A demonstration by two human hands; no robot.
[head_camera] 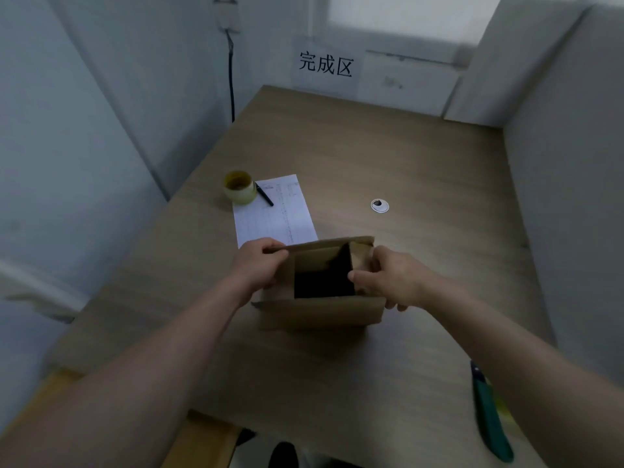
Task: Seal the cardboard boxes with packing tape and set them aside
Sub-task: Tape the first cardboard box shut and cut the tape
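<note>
Your left hand (pixel 260 265) is curled over the left side of the cardboard box (pixel 320 298), with the fingers wrapped around the edge of its left flap, thumb on top near the far-left corner. Your right hand (pixel 388 278) grips the right side of the box, thumb pressed along the inner edge of the right flap and the other fingers bent down the outer wall. The box stands upright with its top open on the wooden table (pixel 422 163), near you and roughly central. The roll of packing tape (pixel 239 187) sits far left, beside a pen (pixel 265 195) lying on a sheet of paper (pixel 277 214). A green-handled cutter (pixel 489 413) lies near right.
</note>
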